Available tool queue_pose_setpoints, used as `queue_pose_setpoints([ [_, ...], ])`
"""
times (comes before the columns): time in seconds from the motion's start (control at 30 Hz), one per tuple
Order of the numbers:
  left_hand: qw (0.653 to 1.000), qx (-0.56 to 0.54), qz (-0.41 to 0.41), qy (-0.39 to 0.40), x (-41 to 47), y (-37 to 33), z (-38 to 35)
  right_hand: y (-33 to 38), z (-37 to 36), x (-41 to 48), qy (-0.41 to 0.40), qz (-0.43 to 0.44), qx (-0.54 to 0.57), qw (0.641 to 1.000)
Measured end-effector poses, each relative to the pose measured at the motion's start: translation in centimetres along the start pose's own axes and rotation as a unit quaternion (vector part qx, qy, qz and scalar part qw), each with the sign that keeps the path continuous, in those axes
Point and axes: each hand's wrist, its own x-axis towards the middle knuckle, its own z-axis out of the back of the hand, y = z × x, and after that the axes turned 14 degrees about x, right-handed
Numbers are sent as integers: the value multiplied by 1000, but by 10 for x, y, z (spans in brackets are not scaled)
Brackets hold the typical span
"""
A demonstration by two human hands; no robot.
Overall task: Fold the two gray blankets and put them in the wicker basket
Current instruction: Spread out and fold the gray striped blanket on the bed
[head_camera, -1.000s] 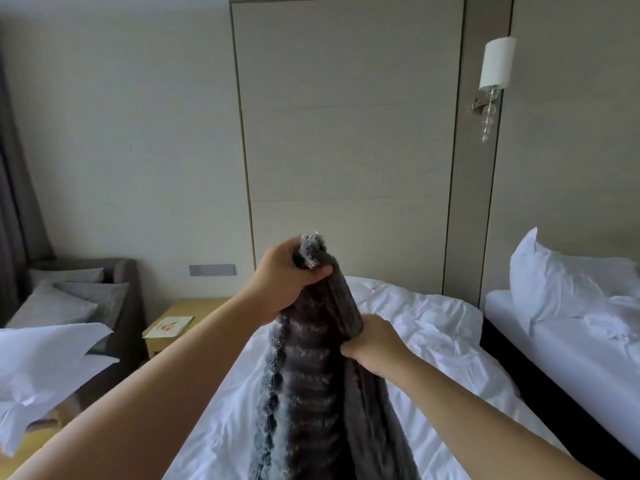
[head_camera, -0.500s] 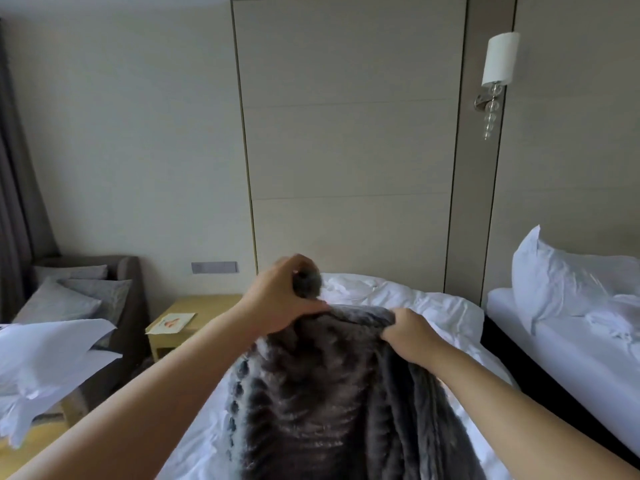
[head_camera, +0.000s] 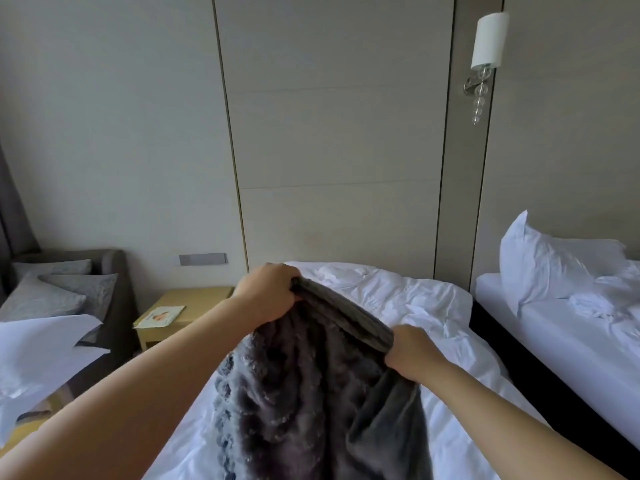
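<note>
A dark gray furry blanket (head_camera: 311,393) hangs in front of me over the white bed (head_camera: 433,306). My left hand (head_camera: 268,296) grips its top edge at the far left corner. My right hand (head_camera: 412,351) grips the same edge lower and to the right, so the edge runs slanted and taut between the two hands. The rest of the blanket drapes down toward me. No second blanket and no wicker basket are in view.
A second white bed with a pillow (head_camera: 547,265) stands to the right across a dark gap. A wooden nightstand (head_camera: 187,303) with a card and a gray sofa (head_camera: 69,289) with cushions are on the left. White bedding (head_camera: 38,351) lies at the left edge.
My hands have moved apart along the blanket's top edge and dropped lower, spreading the bunched blanket wide. The left hand came down from chest height toward the bed.
</note>
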Motion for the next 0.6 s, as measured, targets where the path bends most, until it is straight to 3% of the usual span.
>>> queue_pose_setpoints([
  [0.17, 993, 24, 116, -7, 5, 57, -22, -81, 8, -1, -66, -150, -17, 986],
  [0.27, 979, 2, 204, 9, -2, 106, -32, -124, 28, -8, -113, -274, 72, 952],
  [0.4, 980, -5, 196, 27, -4, 134, -37, -121, 51, 3, -144, -271, 154, 939],
  [0.47, 988, 2, 152, 16, 3, 114, -37, -83, 42, 15, -101, -228, 170, 953],
  [0.6, 996, -31, 79, -10, 16, 59, -28, -6, -4, 28, 119, -117, 193, 967],
])
